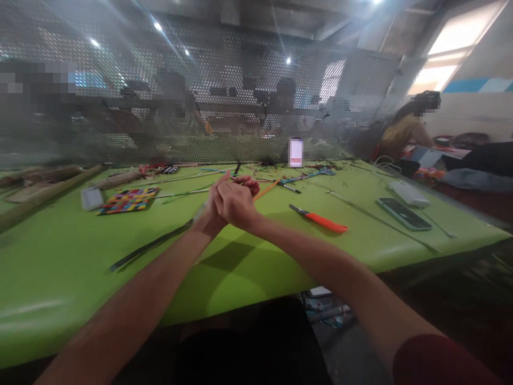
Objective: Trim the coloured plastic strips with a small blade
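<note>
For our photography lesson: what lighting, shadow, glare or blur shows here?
Head view: round white lights flare into streaks; head view: glossy lime-green tabletop shows pale glare, with soft shadow below the bare hands; head view: grey perforated screen looks hazy.

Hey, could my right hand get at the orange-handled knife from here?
Probably yes: the orange-handled knife lies uncovered on the green tabletop; nothing seems to block your right hand, though it is pressed against your left hand.

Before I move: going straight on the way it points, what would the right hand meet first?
The left hand: the right hand appears to lie against it, though exact contact is unclear.
</note>
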`<state>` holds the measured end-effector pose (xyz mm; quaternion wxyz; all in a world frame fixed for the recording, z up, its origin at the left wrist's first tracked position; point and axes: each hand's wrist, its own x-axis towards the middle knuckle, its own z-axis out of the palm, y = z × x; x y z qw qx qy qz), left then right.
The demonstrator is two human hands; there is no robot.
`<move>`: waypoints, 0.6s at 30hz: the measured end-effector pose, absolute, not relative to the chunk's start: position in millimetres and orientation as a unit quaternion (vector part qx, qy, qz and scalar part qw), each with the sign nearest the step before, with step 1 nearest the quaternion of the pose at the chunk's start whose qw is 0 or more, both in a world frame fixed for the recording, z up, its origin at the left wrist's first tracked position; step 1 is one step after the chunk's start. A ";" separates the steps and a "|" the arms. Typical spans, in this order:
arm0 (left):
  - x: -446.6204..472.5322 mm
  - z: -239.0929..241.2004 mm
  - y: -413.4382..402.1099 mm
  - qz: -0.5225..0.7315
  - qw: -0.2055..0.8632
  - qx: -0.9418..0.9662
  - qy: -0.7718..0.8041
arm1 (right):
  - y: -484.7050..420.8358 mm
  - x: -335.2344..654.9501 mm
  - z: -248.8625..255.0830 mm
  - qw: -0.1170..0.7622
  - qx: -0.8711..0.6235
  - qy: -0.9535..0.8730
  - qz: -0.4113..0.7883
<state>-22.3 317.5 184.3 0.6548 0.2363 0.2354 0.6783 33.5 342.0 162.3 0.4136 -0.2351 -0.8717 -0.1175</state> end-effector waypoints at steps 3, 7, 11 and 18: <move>-27.2 186.0 317.0 0.672 0.656 0.246 0.239 | 344.3 33.8 161.0 0.426 -0.234 -0.867 -0.108; -33.9 186.5 320.3 0.654 0.665 0.266 0.243 | 348.7 38.3 161.8 0.446 -0.210 -0.866 -0.088; -36.0 178.2 334.0 0.666 0.649 0.287 0.229 | 349.9 43.3 163.9 0.492 -0.188 -0.847 -0.075; -40.5 169.5 331.9 0.670 0.642 0.309 0.209 | 345.2 41.6 161.7 0.536 -0.214 -0.817 -0.004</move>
